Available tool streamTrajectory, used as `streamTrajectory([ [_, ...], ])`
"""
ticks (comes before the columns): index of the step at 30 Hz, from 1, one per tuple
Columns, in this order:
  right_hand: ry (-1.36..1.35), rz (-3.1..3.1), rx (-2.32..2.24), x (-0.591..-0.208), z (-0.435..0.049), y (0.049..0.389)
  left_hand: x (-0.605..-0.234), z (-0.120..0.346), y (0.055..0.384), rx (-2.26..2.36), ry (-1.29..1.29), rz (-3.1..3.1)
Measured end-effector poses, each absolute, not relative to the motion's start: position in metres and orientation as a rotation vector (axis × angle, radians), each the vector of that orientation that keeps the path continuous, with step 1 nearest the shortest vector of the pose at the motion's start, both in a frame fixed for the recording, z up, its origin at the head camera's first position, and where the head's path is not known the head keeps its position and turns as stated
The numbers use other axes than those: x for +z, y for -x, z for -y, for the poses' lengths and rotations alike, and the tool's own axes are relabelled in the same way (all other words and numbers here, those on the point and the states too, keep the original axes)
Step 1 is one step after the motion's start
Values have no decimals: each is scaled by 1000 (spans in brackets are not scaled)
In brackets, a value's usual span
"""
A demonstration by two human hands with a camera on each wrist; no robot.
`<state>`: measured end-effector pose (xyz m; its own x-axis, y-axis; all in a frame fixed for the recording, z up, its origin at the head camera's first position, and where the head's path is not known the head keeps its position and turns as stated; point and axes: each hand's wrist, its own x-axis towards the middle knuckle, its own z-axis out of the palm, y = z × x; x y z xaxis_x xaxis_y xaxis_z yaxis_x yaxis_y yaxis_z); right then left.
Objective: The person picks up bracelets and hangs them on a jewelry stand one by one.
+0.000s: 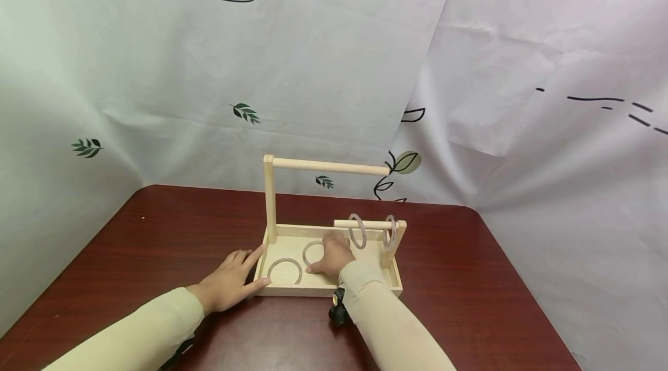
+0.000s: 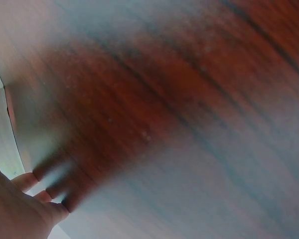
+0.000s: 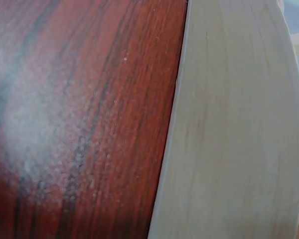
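A pale wooden tray stand (image 1: 297,290) with two posts and bars sits on the table. My right hand (image 1: 334,256) reaches inside and grips a translucent bangle (image 1: 304,252) by its right side, thumb at the lower edge; the hand hides part of it. Another bangle (image 1: 284,259) lies at the tray's left. On the short lower bar (image 1: 376,224) hang two bangles, one near its middle (image 1: 351,226) and one by the right post (image 1: 387,240). My left hand (image 1: 229,278) rests against the tray's left end, fingers spread. The right wrist view shows only the tray's wall (image 3: 234,124) and the table.
A longer upper bar (image 1: 331,167) extends rightward from the tall left post (image 1: 269,203). The dark red wooden table (image 1: 182,226) ends at a white patterned curtain (image 1: 323,69) behind and at both sides. A black device (image 1: 338,308) is strapped to the right wrist.
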<state>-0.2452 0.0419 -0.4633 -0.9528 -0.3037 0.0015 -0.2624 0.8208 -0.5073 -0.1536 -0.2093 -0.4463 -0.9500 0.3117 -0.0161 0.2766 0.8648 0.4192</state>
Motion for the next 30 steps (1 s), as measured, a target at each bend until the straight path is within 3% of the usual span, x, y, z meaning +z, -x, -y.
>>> streamTrajectory([
  [30, 528, -2867, -955, -460, -45, 238, -446, 209, 152, 644, -465, -2930],
])
